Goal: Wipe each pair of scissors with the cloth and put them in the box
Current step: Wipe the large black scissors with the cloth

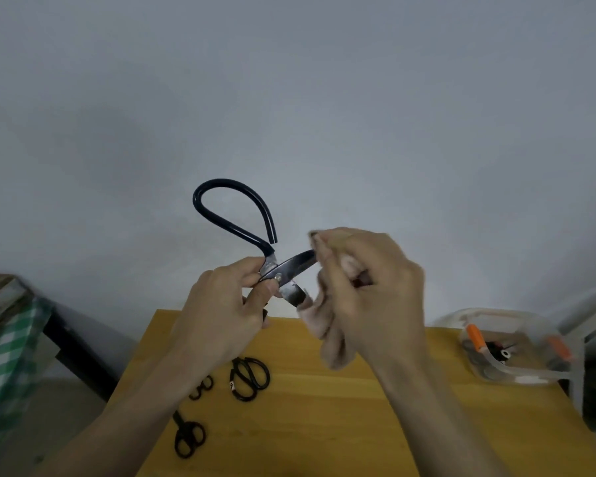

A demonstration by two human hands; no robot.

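While both forearms are reaching forward over the wooden table (324, 425), three pairs of black scissors are lying flat on its left part, nearest the viewer. One small pair (187, 438) is lying closest to the table's near edge; a second small pair (202, 387) is lying just beyond it, partly hidden by the left forearm; a larger pair (248, 376) is lying beside that one, toward the table's middle. Above the table's far edge, the left hand (221, 315) is holding up a big pair of scissors (283, 273), its thumb and fingers pinching the metal just beside the pivot screw. One black loop handle is rising above that hand against the wall; the other handle is hidden behind the palm. The blades are standing apart. The right hand (369, 297) is curling around a pale cloth (327, 325), pressing it onto the tip of the upper blade, while the rest of the cloth is hanging down toward the table, covering the tip of the lower blade. At the table's far right corner, a clear plastic box (516, 342) is sitting with orange-handled and dark items inside; what they are cannot be told exactly. Left of the table, a green checked fabric (4, 356) is draping over a surface. Behind the table, a plain grey wall (324, 98) is filling the background.
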